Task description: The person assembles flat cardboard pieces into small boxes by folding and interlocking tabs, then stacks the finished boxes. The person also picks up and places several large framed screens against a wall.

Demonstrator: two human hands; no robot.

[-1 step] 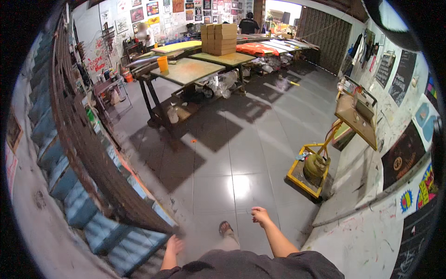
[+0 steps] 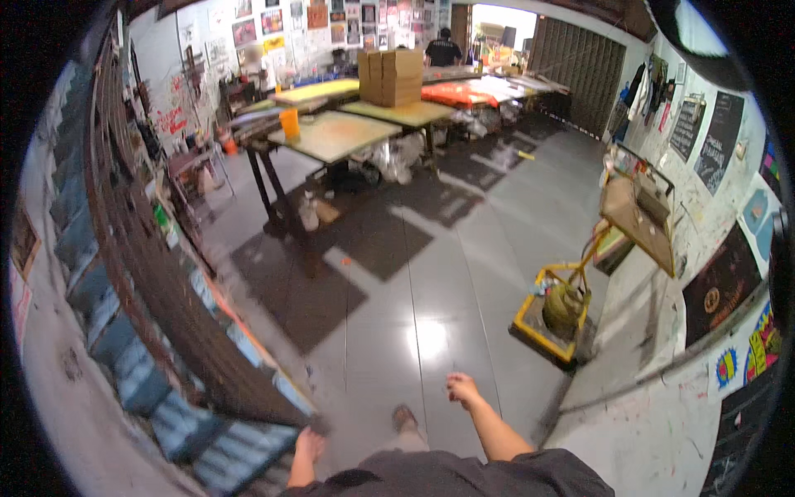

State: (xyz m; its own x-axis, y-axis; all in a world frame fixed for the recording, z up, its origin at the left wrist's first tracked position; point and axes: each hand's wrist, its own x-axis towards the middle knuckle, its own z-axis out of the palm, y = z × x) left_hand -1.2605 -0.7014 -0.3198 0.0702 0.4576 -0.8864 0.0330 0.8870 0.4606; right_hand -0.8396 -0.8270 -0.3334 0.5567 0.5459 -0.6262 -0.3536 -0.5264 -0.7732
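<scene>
I am standing on a grey tiled floor [image 2: 381,331] with both forearms low in front of me. My left hand [image 2: 310,447] hangs beside the lower end of a dark staircase beam [image 2: 207,364]; its fingers look loosely stretched, nothing shows in them, and whether it touches the beam I cannot tell. My right hand [image 2: 464,388] is held over the floor, fingers curled in, with no object visible in it. One sandalled foot [image 2: 404,417] shows between the hands.
Blue stairs [image 2: 157,398] run along the left. Ahead, long worktables [image 2: 331,132] carry stacked cardboard boxes [image 2: 391,79] and an orange cup [image 2: 289,124]. A yellow-framed stand [image 2: 542,331] with a gas cylinder [image 2: 566,305] stands at right. One person [image 2: 444,50] is at the back.
The view has shifted slightly, and the stand at right sits a little lower in the picture. Both hands keep almost the same pose; nothing is taken up or let go.
</scene>
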